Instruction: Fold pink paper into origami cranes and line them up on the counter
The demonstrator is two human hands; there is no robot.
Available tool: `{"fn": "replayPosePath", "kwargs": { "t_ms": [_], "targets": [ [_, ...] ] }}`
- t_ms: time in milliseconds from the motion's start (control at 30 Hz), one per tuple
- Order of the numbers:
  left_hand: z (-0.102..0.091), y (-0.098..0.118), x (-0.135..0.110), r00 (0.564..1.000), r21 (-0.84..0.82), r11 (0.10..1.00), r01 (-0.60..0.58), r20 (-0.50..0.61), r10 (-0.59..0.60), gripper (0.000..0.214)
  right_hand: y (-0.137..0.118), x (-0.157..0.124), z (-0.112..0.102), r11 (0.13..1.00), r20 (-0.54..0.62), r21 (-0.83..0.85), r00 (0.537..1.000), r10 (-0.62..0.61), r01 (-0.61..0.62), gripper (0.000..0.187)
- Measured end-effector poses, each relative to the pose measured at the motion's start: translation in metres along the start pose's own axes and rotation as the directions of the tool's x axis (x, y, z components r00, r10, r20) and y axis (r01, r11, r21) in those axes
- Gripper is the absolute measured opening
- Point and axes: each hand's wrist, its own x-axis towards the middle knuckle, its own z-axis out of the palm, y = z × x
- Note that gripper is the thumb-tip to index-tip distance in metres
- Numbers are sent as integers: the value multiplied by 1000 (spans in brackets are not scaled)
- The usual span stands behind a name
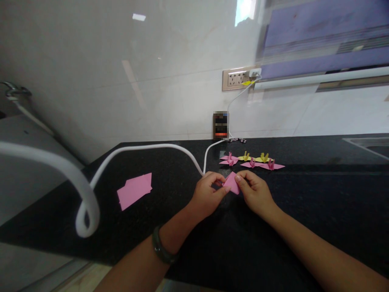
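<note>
Between my hands is a small folded piece of pink paper [232, 183], held above the black countertop. My left hand [209, 192] pinches its left edge between thumb and fingers. On the other side, my right hand [253, 190] grips the upper right edge, with the thumb on the near face. Just beyond the hands stand several folded paper cranes, among them a pink crane [230, 159] and a yellow crane [264, 157]. Off to the left lies a loose stack of pink paper sheets [135, 190]. The fingers partly hide the folded paper's edges.
A thick white cable [158, 147] loops across the left side, close to the camera. Against the tiled wall leans a phone-like device [221, 125], blurred out, near a thin cord from the wall socket [237, 78]. A sink edge [364, 147] shows at far right.
</note>
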Motion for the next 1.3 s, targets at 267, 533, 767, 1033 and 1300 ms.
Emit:
{"fn": "replayPosePath", "kwargs": {
  "t_ms": [267,533,767,1033,1300],
  "targets": [
    [-1,-3,1,997,48,998,-35,71,32,19,-1,-1,1,999,20,-28,1000,-22,22,21],
    [-2,-1,1,974,134,984,-114,211,84,21,-1,-3,3,998,20,-52,999,-28,29,20],
    [3,0,-2,985,113,993,-26,170,7,20,1,-2,5,998,-8,-54,1000,-12,12,20],
    [5,-5,0,986,-134,982,136,119,-120,32,-3,-1,1,992,-1,-97,997,-76,76,20],
    [1,-8,1,983,28,992,122,136,-124,34,-7,-2,2,979,41,-147,989,-140,145,19]
  ]
}}
